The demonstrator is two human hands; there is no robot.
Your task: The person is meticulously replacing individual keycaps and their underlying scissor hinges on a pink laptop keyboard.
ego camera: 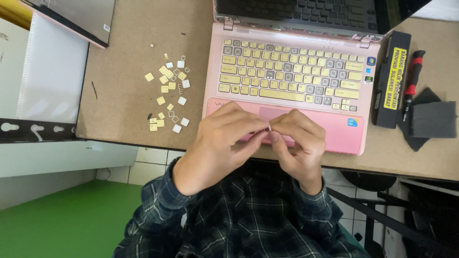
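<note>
Two hands meet over the front edge of a pink laptop (pixel 287 86), fingertips pressed together around one tiny pale piece (pixel 269 127). The left hand (pixel 221 143) comes in from the left with its fingers curled and its thumb and forefinger pinched on the piece; the right hand (pixel 299 141) mirrors it from the other side, fingers bent in tight, also nipping the same piece. The piece sits exactly where the two sets of fingertips touch, mostly hidden by them, so I cannot tell its shape beyond a small light sliver.

Just beyond the hands lies the laptop's keyboard (pixel 291 71), cream keys with many gaps where grey sockets show. Beyond and to the left of the left hand, well apart from it, a scatter of loose keycaps (pixel 169 91) lies on the brown desk (pixel 129 71), cream and white squares mixed with small frame-like bits. To the right of the right hand, past the laptop's edge, a black battery pack (pixel 391 81) with a yellow label lies lengthwise, and farther right a red and black screwdriver (pixel 411 83) rests beside a dark grey cloth (pixel 432 119). Below the hands, dark plaid sleeves (pixel 248 220) run back toward the person.
</note>
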